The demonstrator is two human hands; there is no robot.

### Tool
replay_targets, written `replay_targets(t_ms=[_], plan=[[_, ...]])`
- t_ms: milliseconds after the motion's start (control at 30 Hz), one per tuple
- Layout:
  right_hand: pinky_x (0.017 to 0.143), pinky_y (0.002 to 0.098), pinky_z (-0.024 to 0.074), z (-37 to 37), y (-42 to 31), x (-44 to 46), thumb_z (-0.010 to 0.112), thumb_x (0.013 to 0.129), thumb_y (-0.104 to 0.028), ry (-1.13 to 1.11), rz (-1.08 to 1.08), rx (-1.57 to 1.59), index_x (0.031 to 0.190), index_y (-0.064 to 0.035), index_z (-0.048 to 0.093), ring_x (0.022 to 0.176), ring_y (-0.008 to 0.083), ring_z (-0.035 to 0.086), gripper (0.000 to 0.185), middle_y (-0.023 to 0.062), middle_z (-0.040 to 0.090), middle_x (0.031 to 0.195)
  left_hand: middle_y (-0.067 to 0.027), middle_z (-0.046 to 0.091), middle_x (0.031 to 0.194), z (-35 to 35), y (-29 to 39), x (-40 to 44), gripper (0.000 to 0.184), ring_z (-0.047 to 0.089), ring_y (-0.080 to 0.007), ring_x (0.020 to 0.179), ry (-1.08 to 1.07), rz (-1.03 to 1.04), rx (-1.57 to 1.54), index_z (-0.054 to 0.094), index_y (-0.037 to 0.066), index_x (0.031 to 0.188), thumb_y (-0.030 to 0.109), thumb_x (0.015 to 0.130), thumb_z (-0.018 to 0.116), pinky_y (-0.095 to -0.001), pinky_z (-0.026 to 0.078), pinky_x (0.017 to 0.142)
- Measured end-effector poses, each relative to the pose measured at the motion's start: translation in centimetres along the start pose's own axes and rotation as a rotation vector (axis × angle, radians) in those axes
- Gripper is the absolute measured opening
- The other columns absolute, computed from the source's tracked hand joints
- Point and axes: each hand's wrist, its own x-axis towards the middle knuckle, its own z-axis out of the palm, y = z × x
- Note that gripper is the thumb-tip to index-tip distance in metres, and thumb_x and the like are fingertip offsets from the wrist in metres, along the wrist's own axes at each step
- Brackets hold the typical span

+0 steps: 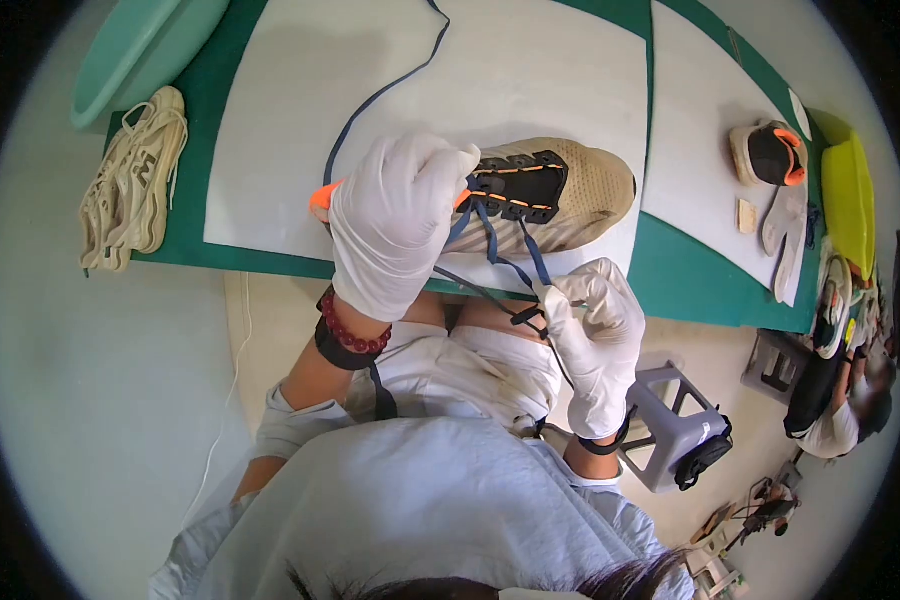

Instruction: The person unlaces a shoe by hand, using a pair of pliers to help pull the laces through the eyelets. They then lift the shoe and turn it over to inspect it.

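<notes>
A beige sneaker (595,190) with a black lacing panel and orange lining lies on the white sheet, toe to the right. Over its collar is my left hand (400,220), in a white glove, fingers curled closed; what they grip is hidden. A blue shoelace (492,245) hangs in loops from the eyelets towards me. My right hand (600,325), also gloved, pinches this lace near the table's front edge. Another length of blue lace runs from beside my left hand to the far edge of the view.
A pair of beige sneakers (135,185) stands at the left table end, by a mint basin (145,60). Rightward are a black-and-orange shoe (770,152), insoles (785,230) and a yellow-green bin (848,200). A grey stool (670,425) stands below; another person (835,425) sits far right.
</notes>
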Motion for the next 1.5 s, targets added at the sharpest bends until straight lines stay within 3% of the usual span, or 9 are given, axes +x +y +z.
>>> replay_targets(t_ms=[300,433,600,700,833,933,1100,1300,1500], plan=[[0.061,0.0199,0.0424,-2.7,-2.0,-1.3,0.081,0.099,-0.018,-0.013,0.497,0.384,0.097,0.0019,0.076,0.066,0.0038,0.055,0.021,-0.0016,0.069,0.082,-0.0070,0.071,0.107,-1.7,0.3,0.7,0.036,0.067,-0.0287,0.099,-0.048,-0.025,-0.083,0.076,0.010,0.110,-0.002,0.077,0.077,-0.0373,0.054,0.086],[0.061,0.0209,0.0447,-4.9,-1.4,0.5,0.081,0.099,-0.015,-0.039,0.395,0.339,0.102,0.0030,0.076,0.068,0.0054,0.059,0.019,0.0020,0.072,0.082,-0.0092,0.074,0.116,-6.5,0.7,1.7,0.034,0.068,-0.0298,0.108,-0.108,-0.050,-0.014,0.077,0.008,0.114,-0.001,0.081,0.077,-0.0375,0.055,0.093],[0.079,0.0273,0.0544,-4.5,-3.6,6.0,0.075,0.101,-0.011,0.393,-0.027,0.454,0.115,0.0057,0.074,0.079,0.0139,0.068,0.023,0.0084,0.076,0.093,-0.0032,0.073,0.110,-5.7,-1.0,-1.1,0.031,0.065,-0.0279,0.109,-0.123,-0.090,-0.145,0.076,0.012,0.110,0.021,0.081,0.085,-0.0428,0.050,0.095],[0.084,0.0287,0.0565,-3.8,-5.2,9.7,0.073,0.104,-0.016,0.591,-0.211,0.362,0.133,0.0079,0.068,0.087,0.0182,0.071,0.038,0.0088,0.078,0.103,-0.0038,0.074,0.111,-5.3,-0.9,-2.3,0.036,0.064,-0.0312,0.110,-0.138,-0.027,-0.082,0.076,0.012,0.110,0.025,0.079,0.088,-0.0437,0.050,0.096],[0.086,0.0306,0.0544,-6.2,-1.0,10.1,0.075,0.101,-0.041,0.251,0.180,-0.639,0.154,-0.0023,0.057,0.089,0.0209,0.069,0.069,0.0112,0.076,0.101,-0.0008,0.074,0.107,-5.0,-1.2,-3.2,0.038,0.064,-0.0306,0.109,-0.135,-0.012,-0.073,0.077,0.014,0.107,0.028,0.074,0.091,-0.0479,0.049,0.100],[0.083,0.0335,0.0547,-5.5,0.6,6.8,0.077,0.097,-0.050,0.305,0.225,-0.543,0.154,-0.0055,0.058,0.086,0.0207,0.067,0.075,0.0134,0.072,0.098,0.0021,0.074,0.104,-4.6,-1.4,-3.6,0.038,0.065,-0.0284,0.108,-0.102,0.010,-0.078,0.077,0.017,0.104,0.028,0.072,0.093,-0.0539,0.044,0.106],[0.078,0.0290,0.0540,-2.0,-1.3,3.4,0.079,0.098,-0.016,0.357,0.036,0.081,0.131,-0.0052,0.074,0.085,0.0156,0.066,0.035,0.0074,0.073,0.101,0.0045,0.073,0.103,-4.5,-1.4,-3.8,0.042,0.066,-0.0271,0.108,-0.091,0.039,-0.057,0.077,0.020,0.106,0.028,0.068,0.095,-0.0596,0.037,0.115],[0.076,0.0342,0.0559,2.4,-3.2,3.1,0.082,0.095,-0.023,-0.122,-0.101,-0.092,0.118,-0.0056,0.076,0.084,0.0224,0.069,0.029,0.0091,0.072,0.100,0.0059,0.068,0.106,-5.9,-0.1,-3.5,0.051,0.061,-0.0241,0.117,-0.177,-0.029,-0.043,0.073,0.023,0.110,0.026,0.064,0.095,-0.0641,0.029,0.117],[0.076,0.0398,0.0563,5.1,-1.4,2.6,0.083,0.091,-0.022,0.080,-0.181,-0.300,0.105,-0.0077,0.074,0.089,0.0304,0.069,0.022,0.0104,0.069,0.096,-0.0018,0.070,0.118,-6.2,1.2,-3.6,0.053,0.061,-0.0296,0.120,-0.121,-0.131,-0.010,0.075,0.019,0.112,0.018,0.063,0.095,-0.0535,0.039,0.108]])
